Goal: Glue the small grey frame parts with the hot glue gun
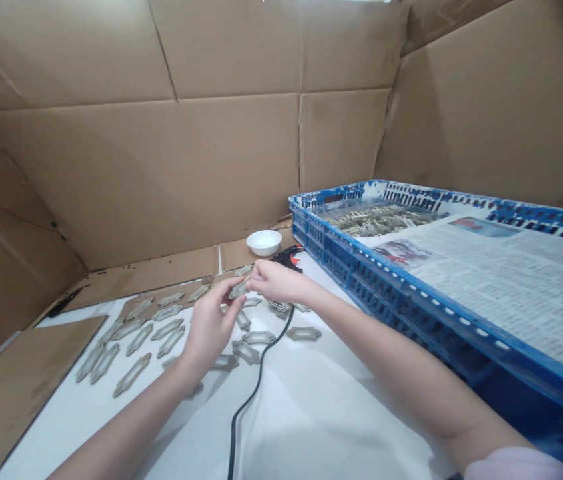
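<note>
Scalloped oblong frame [239, 288], dull grey-green, is pinched between both hands [241, 300] above similar pieces [137, 375].

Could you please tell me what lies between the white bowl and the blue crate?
The head view shows a black tool with an orange part between the bowl and crate, partly behind the right hand.
</note>
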### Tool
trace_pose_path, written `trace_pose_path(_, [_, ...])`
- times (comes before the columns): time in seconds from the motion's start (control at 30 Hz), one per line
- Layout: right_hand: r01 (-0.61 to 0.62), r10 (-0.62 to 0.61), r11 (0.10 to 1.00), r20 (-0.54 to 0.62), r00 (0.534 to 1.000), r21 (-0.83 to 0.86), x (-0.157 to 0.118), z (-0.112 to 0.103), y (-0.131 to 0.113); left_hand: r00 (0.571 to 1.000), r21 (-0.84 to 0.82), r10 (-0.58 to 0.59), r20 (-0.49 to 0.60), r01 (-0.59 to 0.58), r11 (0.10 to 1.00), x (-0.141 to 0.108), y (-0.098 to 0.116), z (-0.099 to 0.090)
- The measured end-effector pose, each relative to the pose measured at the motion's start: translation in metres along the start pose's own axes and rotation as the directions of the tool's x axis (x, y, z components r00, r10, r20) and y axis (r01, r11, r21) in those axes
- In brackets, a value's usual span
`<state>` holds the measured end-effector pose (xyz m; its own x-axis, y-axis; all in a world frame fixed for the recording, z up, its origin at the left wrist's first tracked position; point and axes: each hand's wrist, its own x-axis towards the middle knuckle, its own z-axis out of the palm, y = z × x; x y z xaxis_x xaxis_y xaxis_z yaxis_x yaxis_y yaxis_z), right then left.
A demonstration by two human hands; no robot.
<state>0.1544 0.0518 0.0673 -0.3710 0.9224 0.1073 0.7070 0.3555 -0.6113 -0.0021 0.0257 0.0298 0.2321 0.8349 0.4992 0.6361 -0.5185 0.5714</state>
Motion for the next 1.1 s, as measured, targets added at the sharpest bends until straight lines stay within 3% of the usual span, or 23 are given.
trace_pose_path(0.27, [-0.024, 0.013, 0.996, -0.126, 0.992, -0.088, -0.001, 0.005, -0.001, 0.997, -0.117, -0.072, 0.013, 0.073, 0.99, 0.0, -0.003, 0.001])
trace_pose_path(0.43, [-0.012, 0.009, 0.999, -0.085, 0.996, -0.032, 0.007, 0.015, 0.007, 0.978, -0.286, -0.194, 0.08, 0.209, 0.935, 0.003, -0.009, 0.002])
trace_pose_path(0.67, [-0.01, 0.014, 0.988, -0.029, 0.999, 0.152, 0.014, 0.024, 0.019, 0.945, -0.348, -0.31, 0.099, 0.325, 0.879, 0.007, -0.013, 0.006])
trace_pose_path(0.73, [-0.055, 0.062, 0.938, -0.01, 0.998, 0.342, 0.015, 0.02, 0.022, 0.934, -0.393, -0.343, 0.103, 0.355, 0.848, 0.01, -0.019, 0.007])
trace_pose_path(0.83, [-0.128, 0.159, 0.771, 0.007, 0.987, 0.624, 0.017, 0.008, 0.024, 0.909, -0.394, -0.401, 0.117, 0.413, 0.821, 0.014, -0.032, 0.007])
trace_pose_path(0.97, [-0.132, 0.225, 0.651, -0.024, 0.974, 0.748, 0.018, -0.017, 0.024, 0.864, -0.377, -0.477, 0.164, 0.501, 0.779, 0.02, -0.04, 0.002])
trace_pose_path(1.1, [-0.077, 0.22, 0.552, -0.056, 0.974, 0.83, 0.012, -0.045, 0.024, 0.863, -0.383, -0.482, 0.154, 0.501, 0.776, 0.032, -0.036, 0.0])
